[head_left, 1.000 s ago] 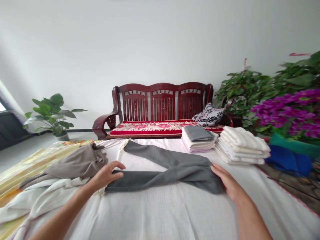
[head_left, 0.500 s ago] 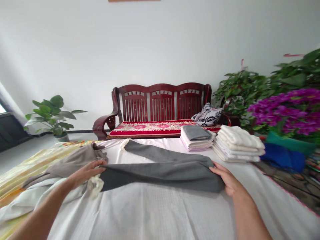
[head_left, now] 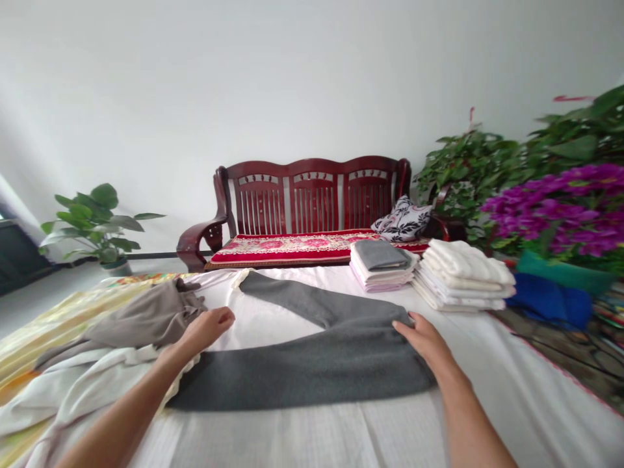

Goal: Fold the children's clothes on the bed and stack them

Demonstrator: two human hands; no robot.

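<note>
A pair of dark grey pants (head_left: 302,367) lies spread on the white cloth (head_left: 273,439), its legs apart in a V. Pale ruffled cuffs finish the leg ends at the left. My right hand (head_left: 423,339) pinches the waist end at the right, thumb on top. My left hand (head_left: 208,330) hovers between the two legs near the left cuffs, its fingers curled in with no fabric seen in them. The forearm hides part of the nearer cuff.
Folded clothes with a grey piece on top (head_left: 383,266) stand beside a stack of white folded clothes (head_left: 463,276). Left lie crumpled brown-grey (head_left: 141,318) and white garments (head_left: 92,383). Beyond are a wooden bench (head_left: 312,201), a potted plant (head_left: 100,227) and purple flowers (head_left: 560,208).
My left hand has let go of the nearer pant leg and moved right. That leg now lies flatter and closer to me. My right hand stays at the waist, shifted slightly left.
</note>
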